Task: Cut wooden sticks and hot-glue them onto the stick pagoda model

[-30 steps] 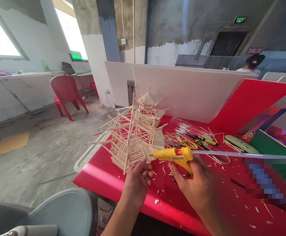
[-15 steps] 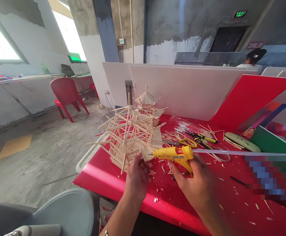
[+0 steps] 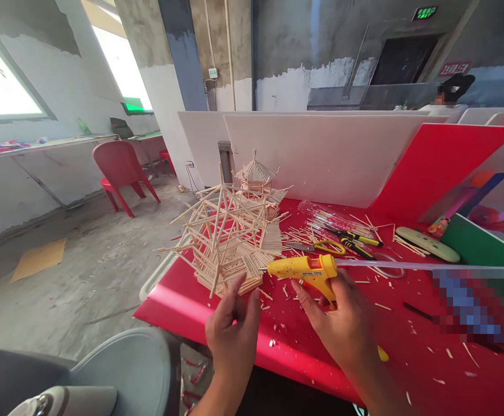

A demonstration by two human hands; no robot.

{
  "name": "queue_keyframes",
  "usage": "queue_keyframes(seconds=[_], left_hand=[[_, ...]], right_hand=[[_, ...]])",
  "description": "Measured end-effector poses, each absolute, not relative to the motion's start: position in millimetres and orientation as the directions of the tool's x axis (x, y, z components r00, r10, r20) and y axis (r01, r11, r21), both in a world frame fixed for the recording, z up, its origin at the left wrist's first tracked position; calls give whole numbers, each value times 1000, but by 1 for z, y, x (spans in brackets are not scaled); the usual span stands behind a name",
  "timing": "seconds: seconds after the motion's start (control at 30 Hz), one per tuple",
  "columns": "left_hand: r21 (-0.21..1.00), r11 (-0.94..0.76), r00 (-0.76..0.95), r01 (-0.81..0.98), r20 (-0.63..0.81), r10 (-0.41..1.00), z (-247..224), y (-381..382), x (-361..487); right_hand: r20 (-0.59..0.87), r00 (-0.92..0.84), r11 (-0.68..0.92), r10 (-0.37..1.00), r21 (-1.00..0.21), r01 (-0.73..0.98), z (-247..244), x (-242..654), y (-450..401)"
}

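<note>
A yellow hot glue gun (image 3: 301,267) is gripped in my right hand (image 3: 347,320), its nozzle pointing left at the near right side of a stick-built model. A long clear glue stick (image 3: 407,266) runs out from the gun's back. The model (image 3: 230,237) is an open frame of thin wooden sticks with slatted panels and a central post. Just in front of it, my left hand (image 3: 236,323) has thumb and index finger raised and apart; nothing shows between them, and the other fingers are curled. Behind stands a small stick pavilion (image 3: 256,173) with a pointed roof.
The red table (image 3: 290,358) carries scattered stick scraps, yellow-handled scissors (image 3: 329,247), black-and-yellow pliers (image 3: 358,245), bagged sticks (image 3: 333,216) and a pale green case (image 3: 427,244). White boards (image 3: 321,156) stand behind. A grey stool (image 3: 126,370) is at lower left. A person (image 3: 448,95) sits beyond the boards.
My left hand has drawn back from the model, down and slightly left, with thumb and index finger now raised. The glue gun has shifted only slightly in view.
</note>
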State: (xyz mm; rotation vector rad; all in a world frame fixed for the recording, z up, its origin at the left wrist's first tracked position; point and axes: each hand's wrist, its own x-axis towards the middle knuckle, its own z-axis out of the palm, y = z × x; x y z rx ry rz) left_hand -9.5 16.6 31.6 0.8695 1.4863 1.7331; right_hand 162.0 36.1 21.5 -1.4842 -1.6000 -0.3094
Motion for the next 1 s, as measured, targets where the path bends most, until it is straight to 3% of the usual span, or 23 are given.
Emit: queue_keyframes(seconds=[0.17, 0.3, 0.4, 1.0], left_hand=[[967, -116, -459, -229, -2, 888, 44, 28, -7], [879, 74, -204, -472, -191, 960, 43, 22, 3], [818, 148, -94, -556, -239, 967, 45, 19, 10], [803, 115, -143, -585, -242, 960, 43, 10, 12]], right_hand=[[692, 216, 262, 689, -515, 816, 25, 165, 28], [595, 270, 253, 757, -647, 719, 26, 163, 21], [530, 280, 234, 800, -706, 669, 25, 161, 18], [602, 277, 240, 749, -636, 734, 17, 162, 7]])
